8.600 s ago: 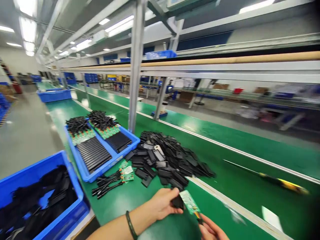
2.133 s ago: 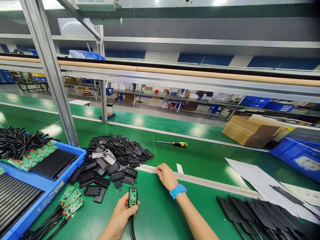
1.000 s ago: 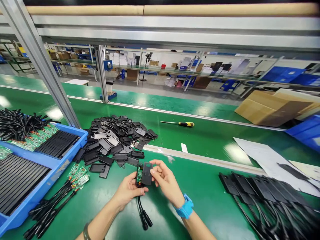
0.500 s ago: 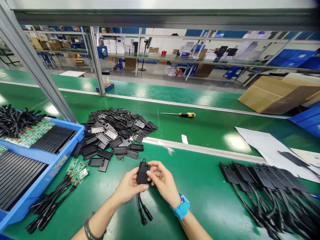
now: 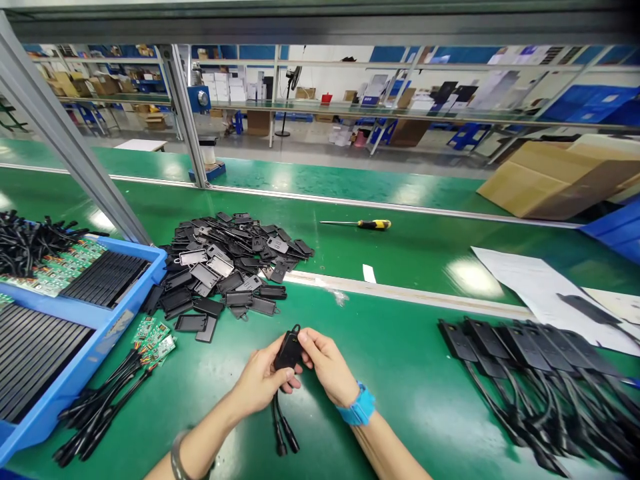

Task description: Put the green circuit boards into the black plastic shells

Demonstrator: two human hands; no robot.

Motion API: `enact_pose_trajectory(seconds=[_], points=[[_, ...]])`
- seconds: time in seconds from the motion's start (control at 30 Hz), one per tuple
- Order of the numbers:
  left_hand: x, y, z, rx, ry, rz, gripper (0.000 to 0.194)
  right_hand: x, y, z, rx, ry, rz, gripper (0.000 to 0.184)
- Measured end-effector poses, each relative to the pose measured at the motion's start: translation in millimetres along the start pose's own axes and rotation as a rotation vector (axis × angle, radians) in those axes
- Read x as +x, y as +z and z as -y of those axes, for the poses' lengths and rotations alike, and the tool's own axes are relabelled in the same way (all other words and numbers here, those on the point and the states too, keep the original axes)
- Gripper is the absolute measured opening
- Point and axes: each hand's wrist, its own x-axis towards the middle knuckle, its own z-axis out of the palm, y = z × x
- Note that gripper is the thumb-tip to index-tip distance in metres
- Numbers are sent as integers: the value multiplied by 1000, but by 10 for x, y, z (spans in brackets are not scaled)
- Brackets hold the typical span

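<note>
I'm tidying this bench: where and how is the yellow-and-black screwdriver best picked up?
Probably by its thick handle, from above and the near side, with the right hand once that is free of the black case: the screwdriver lies flat, handle to the right, thin shaft pointing left.

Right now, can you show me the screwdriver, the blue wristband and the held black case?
Screwdriver [image 5: 369, 225], head view: on its yellow-and-black handle.
Blue wristband [image 5: 358, 405], head view: on the band's middle.
Black case [image 5: 288, 351], head view: on its flat face.
</note>
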Motion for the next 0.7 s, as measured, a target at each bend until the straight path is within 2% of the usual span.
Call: enact_pose_trajectory(seconds=[0.1,0.17,0.23,0.3,0.37,0.43,0.47,0.53,0.63,0.7], points=[[17,81,58,-61,-13,-74,53,-38,53,-12,-206,-36,-72,47],[8,138,118,-146,-11,-94,68,-94,111,-23,-433,-142,-116,47],[-39,160,132,-196,-20,-58,94,-155,150,-52,-651,-246,-120,56],[-141,125,36,-114,-20,-14,104,-192,128,-96,-841,-270,-83,64],[-296,32,-179,159,38,-39,88,-191,29,-136,-1059,-251,-61,62],[-493,-119,-448,617,90,-163,59,-172,-121,-148,-1312,-206,-100,59],[-603,-218,-569,846,73,-267,48,-165,-199,-139,-1427,-183,-138,57],[-838,-461,-731,1160,-52,-516,37,-168,-322,-100,-1597,-182,-238,54],[-1209,-886,-740,1302,-254,-845,36,-190,-369,-40,-1640,-300,-362,54],[-1441,-1140,-655,1325,-360,-952,30,-185,-318,-37,-1548,-361,-334,55]])
